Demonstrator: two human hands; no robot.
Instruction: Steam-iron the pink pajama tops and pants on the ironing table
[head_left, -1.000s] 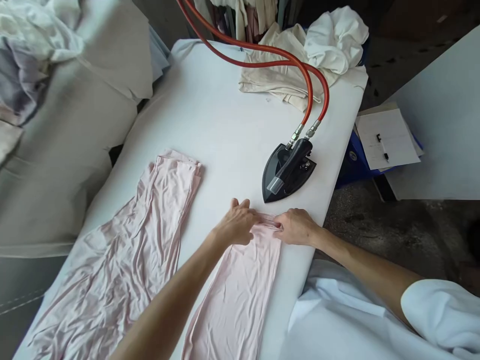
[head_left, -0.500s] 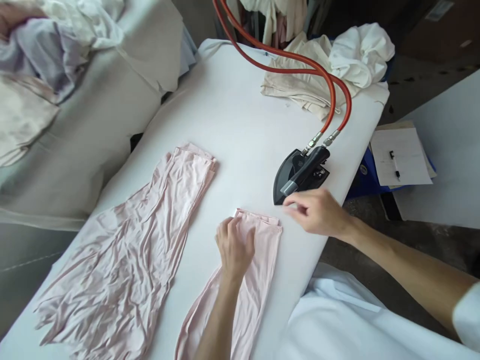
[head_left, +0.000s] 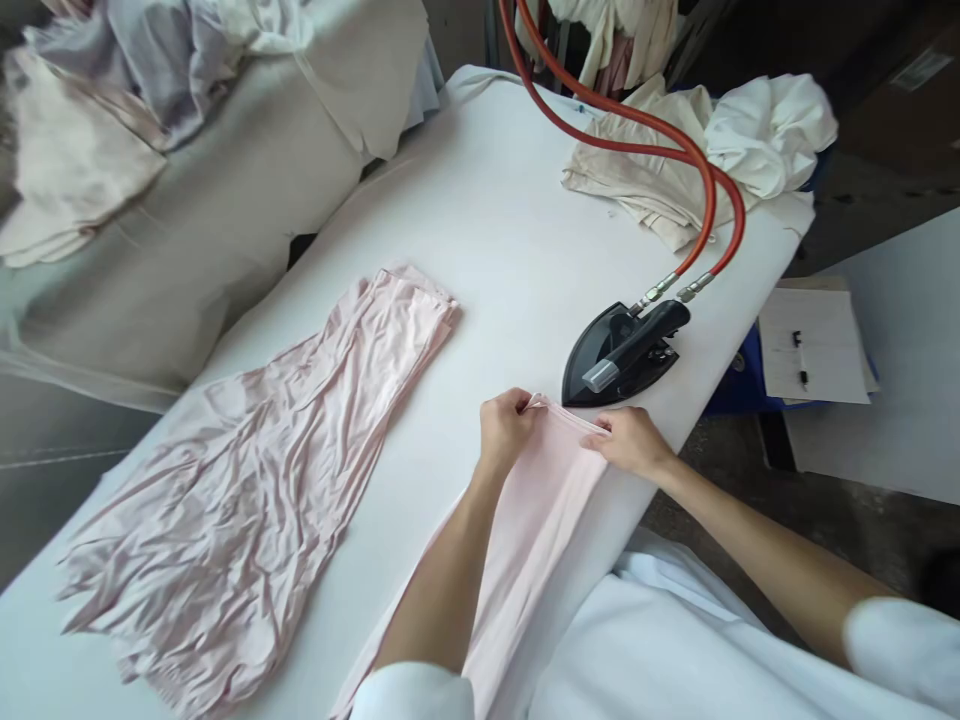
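A pale pink garment (head_left: pixel 536 500) stretches from the near edge up the white padded table, its folded top edge held at both corners. My left hand (head_left: pixel 506 430) pinches the left corner, fingers closed. The right corner is between the thumb and fingers of my right hand (head_left: pixel 630 440). Just beyond that edge a black steam iron (head_left: pixel 622 355) rests on the table, its grey-tipped handle toward me, close to my right hand. To the left lies a second, wrinkled pink garment (head_left: pixel 255 480), untouched. My left forearm covers part of the held garment.
Two orange-red hoses (head_left: pixel 712 200) run from the iron up over the table. Cream folded cloth (head_left: pixel 645 175) and a white bundle (head_left: pixel 772 130) lie at the far right. Papers with a pen (head_left: pixel 814 345) sit beyond the right edge. A draped surface (head_left: pixel 247 200) with clothes stands at left.
My left hand has gone from lying on the pink garment to gripping its top left corner. My right hand has left the iron's side and taken the right corner. The view has shifted slightly.
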